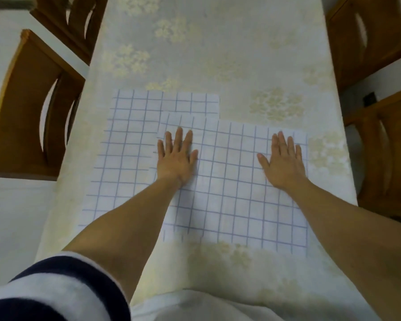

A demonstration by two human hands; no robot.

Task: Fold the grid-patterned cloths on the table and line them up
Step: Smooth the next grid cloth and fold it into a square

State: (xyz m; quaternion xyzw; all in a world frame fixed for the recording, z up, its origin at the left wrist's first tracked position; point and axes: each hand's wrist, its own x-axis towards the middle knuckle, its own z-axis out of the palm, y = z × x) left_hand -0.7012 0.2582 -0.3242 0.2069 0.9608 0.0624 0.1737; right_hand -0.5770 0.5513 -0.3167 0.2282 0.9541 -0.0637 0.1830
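Two white cloths with a blue grid lie on the table. The right cloth lies flat nearest me and overlaps the right edge of the left cloth, which spreads further back and to the left. My left hand presses flat on the right cloth near its upper left corner, fingers straight. My right hand presses flat near that cloth's upper right corner, fingers straight too.
The table wears a pale floral tablecloth. Wooden chairs stand on the left and the right, with further ones at the back left and back right.
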